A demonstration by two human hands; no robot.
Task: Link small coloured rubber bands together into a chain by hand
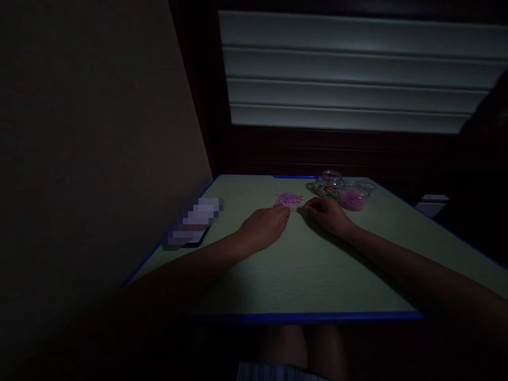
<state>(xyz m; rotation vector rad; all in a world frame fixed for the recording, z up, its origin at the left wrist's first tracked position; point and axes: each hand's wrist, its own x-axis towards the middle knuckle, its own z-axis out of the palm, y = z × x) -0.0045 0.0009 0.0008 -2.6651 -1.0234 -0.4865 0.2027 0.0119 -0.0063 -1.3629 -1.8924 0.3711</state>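
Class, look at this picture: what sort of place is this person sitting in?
Probably a small room at home, perhaps a bedroom or study: a green desk stands against a plain wall below a blinded window, with a glass jar of coloured bands on it.

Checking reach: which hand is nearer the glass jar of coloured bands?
Right. The right hand lies in front of the glass jar, not touching it; the left hand sits farther off, to the jar's left.

The round jar (328, 185) is shiny glass. The little bands (289, 199) look like soft rubber. The clear dish (354, 198) looks like smooth plastic. The green table top (309, 275) is smooth and not shiny, and its blue edge (305, 317) looks like plastic.
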